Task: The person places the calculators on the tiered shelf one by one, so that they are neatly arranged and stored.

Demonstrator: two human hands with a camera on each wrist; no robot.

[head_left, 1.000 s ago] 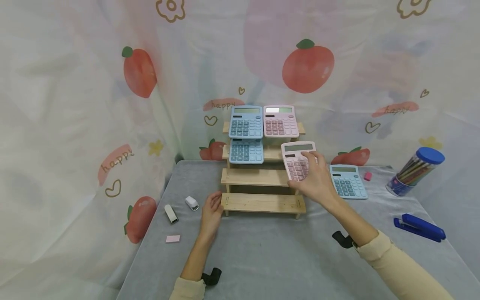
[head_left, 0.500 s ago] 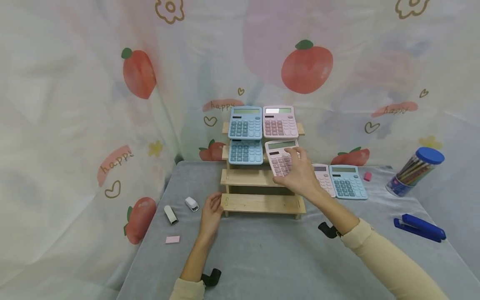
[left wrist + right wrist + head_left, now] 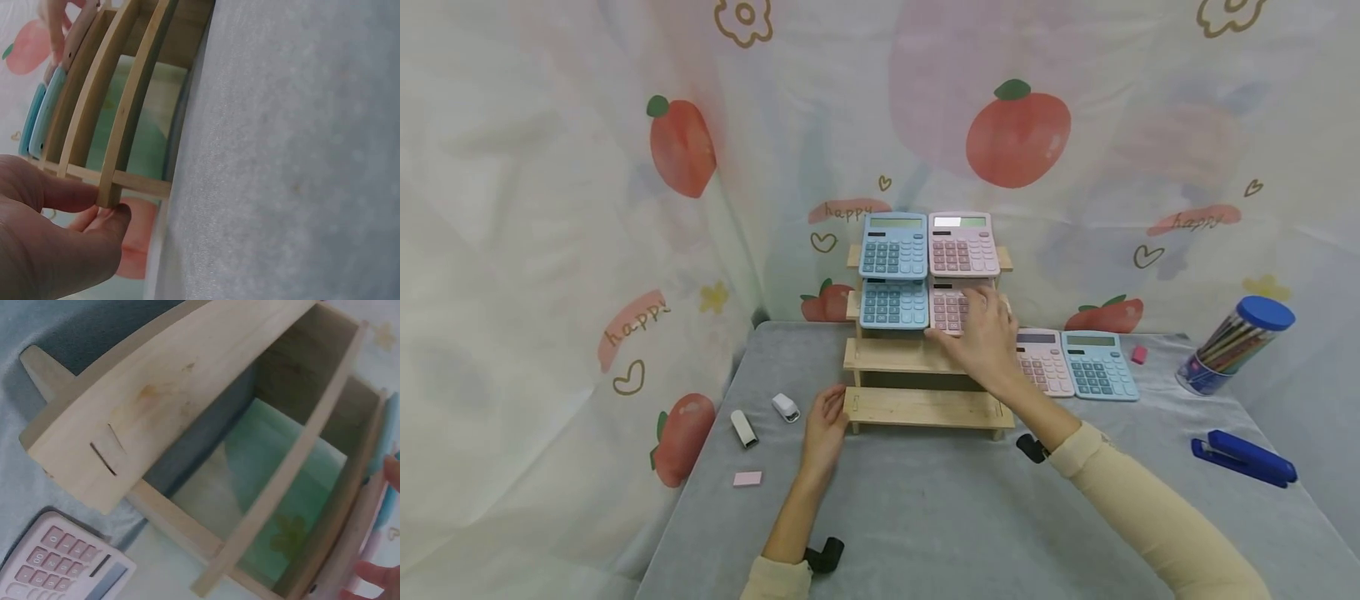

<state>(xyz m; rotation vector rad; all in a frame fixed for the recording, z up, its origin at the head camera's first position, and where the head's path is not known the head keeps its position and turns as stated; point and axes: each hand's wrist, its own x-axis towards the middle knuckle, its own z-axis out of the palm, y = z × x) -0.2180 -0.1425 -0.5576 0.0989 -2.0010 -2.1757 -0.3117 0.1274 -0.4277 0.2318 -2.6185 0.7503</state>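
Note:
A tiered wooden display shelf [image 3: 925, 407] stands on the table. My left hand [image 3: 824, 429] pinches the left end of its lowest step; the left wrist view has thumb and fingertips [image 3: 117, 215] about the board's corner. With my right hand [image 3: 988, 342] I grip a pink calculator [image 3: 947, 310] by its sides at the second tier from the top, part of it hidden under the hand. Directly left of it leans a blue calculator [image 3: 893, 307]. On the top tier are another blue calculator [image 3: 893, 246] and a pink one beside it.
Right of the shelf, a pink calculator [image 3: 1047, 367] and a blue calculator [image 3: 1099, 367] lie on the grey table [image 3: 925, 517]. Farther right are a pen tub [image 3: 1232, 346] and a blue stapler [image 3: 1243, 458]. Two small white items and a pink block [image 3: 747, 479] lie at left.
My right hand has carried the pink calculator leftward and slightly down, from above the shelf's right end to beside the blue one on the second tier. My left hand stays put.

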